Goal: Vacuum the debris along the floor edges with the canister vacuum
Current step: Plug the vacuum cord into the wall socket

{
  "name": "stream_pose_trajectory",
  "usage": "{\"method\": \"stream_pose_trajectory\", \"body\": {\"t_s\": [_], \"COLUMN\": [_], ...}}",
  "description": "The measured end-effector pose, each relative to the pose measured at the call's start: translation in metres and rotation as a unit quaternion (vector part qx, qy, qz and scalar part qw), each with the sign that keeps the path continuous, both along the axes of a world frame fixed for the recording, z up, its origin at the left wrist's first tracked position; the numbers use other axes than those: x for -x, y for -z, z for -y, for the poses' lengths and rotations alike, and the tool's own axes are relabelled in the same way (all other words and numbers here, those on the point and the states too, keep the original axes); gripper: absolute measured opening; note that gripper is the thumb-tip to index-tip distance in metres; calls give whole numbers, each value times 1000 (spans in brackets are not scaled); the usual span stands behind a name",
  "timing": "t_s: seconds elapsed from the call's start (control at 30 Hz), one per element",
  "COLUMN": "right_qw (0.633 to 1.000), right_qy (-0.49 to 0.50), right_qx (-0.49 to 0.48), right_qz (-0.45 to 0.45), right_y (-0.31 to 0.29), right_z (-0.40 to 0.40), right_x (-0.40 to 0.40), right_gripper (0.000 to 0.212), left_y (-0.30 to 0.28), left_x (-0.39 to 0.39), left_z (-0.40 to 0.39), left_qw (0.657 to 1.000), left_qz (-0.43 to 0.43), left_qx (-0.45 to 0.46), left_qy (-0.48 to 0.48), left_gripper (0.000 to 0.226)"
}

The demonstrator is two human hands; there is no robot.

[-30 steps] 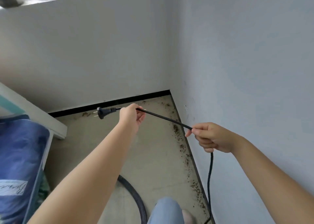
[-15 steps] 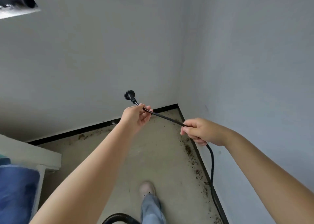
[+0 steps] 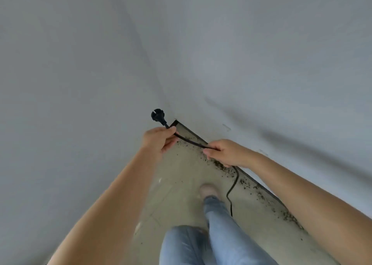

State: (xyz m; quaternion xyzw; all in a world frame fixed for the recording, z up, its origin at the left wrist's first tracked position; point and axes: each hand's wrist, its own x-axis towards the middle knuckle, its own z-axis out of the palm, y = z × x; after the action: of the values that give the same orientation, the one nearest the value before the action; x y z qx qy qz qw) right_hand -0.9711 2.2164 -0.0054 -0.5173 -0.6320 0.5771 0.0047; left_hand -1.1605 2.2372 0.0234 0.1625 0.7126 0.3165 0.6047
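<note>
The step in hand looks like getting the vacuum powered: the person carries the round black plastic plug (image 3: 158,116) at the end of the thin black power cord (image 3: 191,142), and no socket shows on the pale grey walls (image 3: 261,53). To do it well, the grip should stay just behind the plug so the prongs can be aimed squarely, while the other hand feeds slack so the cord neither tugs nor snags under the walking foot in its light shoe (image 3: 208,190).

The left hand (image 3: 159,142) is raised in front of the corner, fingers curled and pinching the cord right behind the plug, which sticks up above the knuckles. The right hand (image 3: 225,154) sits lower, on the far side of the cord from the plug, fingers closed round it; below it the cord drops in a loose bend to the beige floor (image 3: 181,174).

The dark crumbly debris (image 3: 251,186) lies in a band along the black skirting (image 3: 267,192), under the right hand and beside the hanging cord. The canister itself is out of view.
</note>
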Motion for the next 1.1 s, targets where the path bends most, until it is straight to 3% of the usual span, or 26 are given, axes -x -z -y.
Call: {"method": "stream_pose_trajectory", "body": {"t_s": [0.2,0.4,0.57,0.7,0.83,0.93,1.1], "right_qw": [998,981,944,923,897,884,909], "right_qy": [50,182,326,381,438,462,384], "right_qx": [-5,32,36,-12,-32,-29,-66], "right_qz": [36,53,41,53,54,66,147], "right_y": [22,65,117,164,223,269,359], "right_z": [-5,29,73,104,138,156,162], "right_x": [16,53,100,122,119,103,67], "right_gripper": [33,28,20,18,23,29,35], "left_y": [31,77,128,178,241,289,374], "left_x": [-5,16,31,25,4,-17,-57], "left_z": [-60,-75,-57,-32,-6,3,3], "left_qw": [992,964,936,929,939,929,916], "left_qz": [117,117,67,57,115,130,129], "left_qx": [22,34,43,58,90,89,53], "left_qy": [45,234,344,361,313,336,377], "left_gripper": [18,20,23,22,17,18,24]}}
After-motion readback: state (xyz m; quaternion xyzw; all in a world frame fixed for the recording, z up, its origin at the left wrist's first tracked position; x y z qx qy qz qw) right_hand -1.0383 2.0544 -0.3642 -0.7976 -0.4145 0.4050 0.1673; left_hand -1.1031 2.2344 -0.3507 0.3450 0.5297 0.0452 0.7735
